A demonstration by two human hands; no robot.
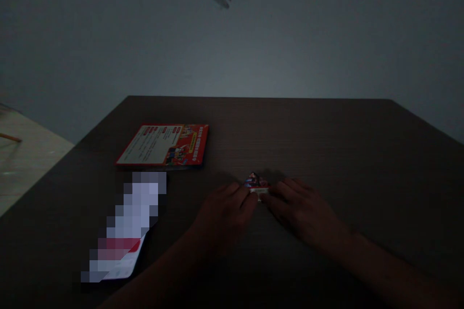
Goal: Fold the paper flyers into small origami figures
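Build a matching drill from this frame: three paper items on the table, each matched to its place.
Things:
1. leaflet
2. white sheet
3. folded paper

Places:
A. at the fingertips of the left hand and right hand
B. far back on the table, left of centre
C. near side, left of the left forearm

Pairs: 1-B, 2-C, 3-A
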